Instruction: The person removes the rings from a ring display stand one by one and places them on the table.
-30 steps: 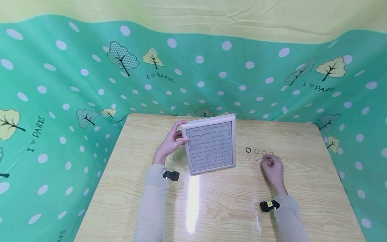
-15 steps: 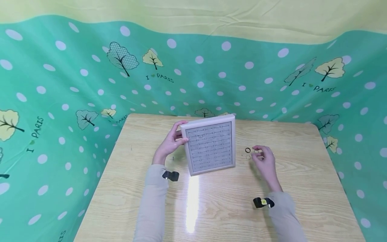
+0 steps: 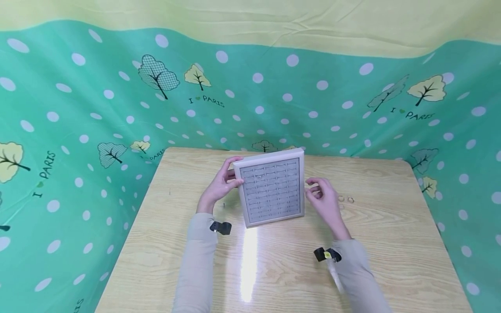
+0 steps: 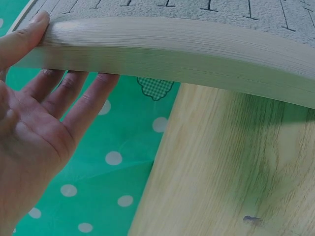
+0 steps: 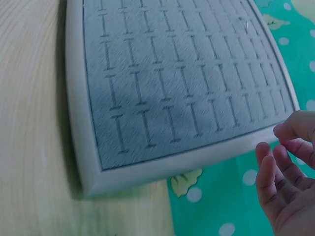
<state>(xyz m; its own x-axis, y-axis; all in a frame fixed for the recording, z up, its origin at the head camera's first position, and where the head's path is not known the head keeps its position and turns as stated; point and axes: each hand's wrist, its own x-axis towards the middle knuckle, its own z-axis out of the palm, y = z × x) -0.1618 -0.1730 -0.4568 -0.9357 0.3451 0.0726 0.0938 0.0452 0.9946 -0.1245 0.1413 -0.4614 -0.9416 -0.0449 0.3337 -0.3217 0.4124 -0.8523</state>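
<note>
A square ring display tray (image 3: 274,191) with a pale frame and grey slotted padding stands tilted up on the table. One small ring (image 5: 244,25) sits in a slot near its upper left in the head view. My left hand (image 3: 221,184) grips the tray's left edge, thumb on the front of the frame and fingers (image 4: 91,96) behind it. My right hand (image 3: 325,202) is beside the tray's right edge, thumb and forefinger tips close together, other fingers bent; I cannot tell whether a ring is between them. Thin loose rings (image 3: 350,200) lie just right of it.
The wooden table (image 3: 391,226) reaches back to a green dotted curtain (image 3: 250,87). A tiny dark piece (image 4: 252,220) lies on the table left of the tray. Black wrist cameras (image 3: 327,254) are strapped over both sleeves.
My right hand has moved left from the rows of rings to the tray's right edge, now covering the black ring's spot. My left hand and the tray have stayed put.
</note>
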